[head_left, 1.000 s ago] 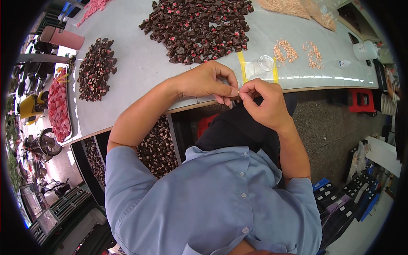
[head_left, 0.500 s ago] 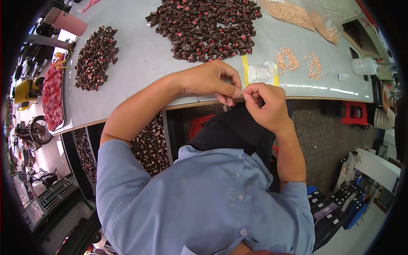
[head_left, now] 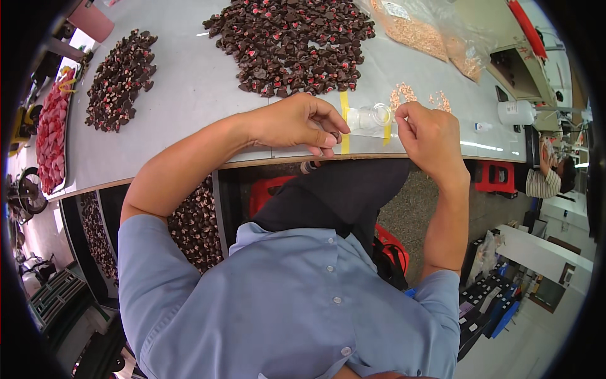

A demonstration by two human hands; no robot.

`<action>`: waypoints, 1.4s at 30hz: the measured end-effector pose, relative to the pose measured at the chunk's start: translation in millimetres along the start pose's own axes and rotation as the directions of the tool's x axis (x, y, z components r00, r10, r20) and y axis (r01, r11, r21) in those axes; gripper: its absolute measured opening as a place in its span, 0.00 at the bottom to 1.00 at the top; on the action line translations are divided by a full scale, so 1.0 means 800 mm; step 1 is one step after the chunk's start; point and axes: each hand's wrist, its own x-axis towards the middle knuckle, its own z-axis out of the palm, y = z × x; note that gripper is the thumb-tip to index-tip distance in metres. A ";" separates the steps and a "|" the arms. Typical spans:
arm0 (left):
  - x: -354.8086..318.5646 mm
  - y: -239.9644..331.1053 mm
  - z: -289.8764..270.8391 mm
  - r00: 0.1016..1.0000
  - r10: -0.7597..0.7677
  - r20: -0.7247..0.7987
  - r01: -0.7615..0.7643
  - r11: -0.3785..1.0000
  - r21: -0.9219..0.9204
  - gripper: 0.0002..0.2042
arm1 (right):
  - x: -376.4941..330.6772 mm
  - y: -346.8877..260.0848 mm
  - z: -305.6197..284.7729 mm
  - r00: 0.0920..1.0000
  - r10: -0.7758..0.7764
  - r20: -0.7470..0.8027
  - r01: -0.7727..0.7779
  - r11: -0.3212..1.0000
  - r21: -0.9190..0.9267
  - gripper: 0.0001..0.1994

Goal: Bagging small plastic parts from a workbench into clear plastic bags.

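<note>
My left hand (head_left: 293, 122) rests on the grey table's front edge (head_left: 189, 107), its fingertips pinched on a small dark brown piece (head_left: 334, 135). My right hand (head_left: 432, 136) is off to the right, thumb and forefinger pinched together beside a small clear cup (head_left: 379, 114). Yellow tape strips (head_left: 344, 120) hold that cup's clear sheet to the table. I cannot see anything between the right fingers. Just beyond both hands lies a big heap of dark brown pieces with pink-red centres (head_left: 290, 44).
A smaller heap of the same dark pieces (head_left: 120, 79) lies far left, by a tray of red pieces (head_left: 49, 129). Little piles of peach bits (head_left: 402, 95), clear bags of them (head_left: 416, 31) and a white bottle (head_left: 514, 112) sit right. Another person (head_left: 548, 178) works at the far right.
My hands were pressed together over one small dark piece at the table edge. They have come apart: the right hand moved right and up to the clear cup, the left kept the piece.
</note>
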 end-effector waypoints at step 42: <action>0.006 -0.005 0.000 0.997 0.002 -0.082 -0.012 0.993 -0.114 0.14 | -0.019 -0.082 0.074 0.956 0.084 -0.282 0.020 0.937 0.349 0.06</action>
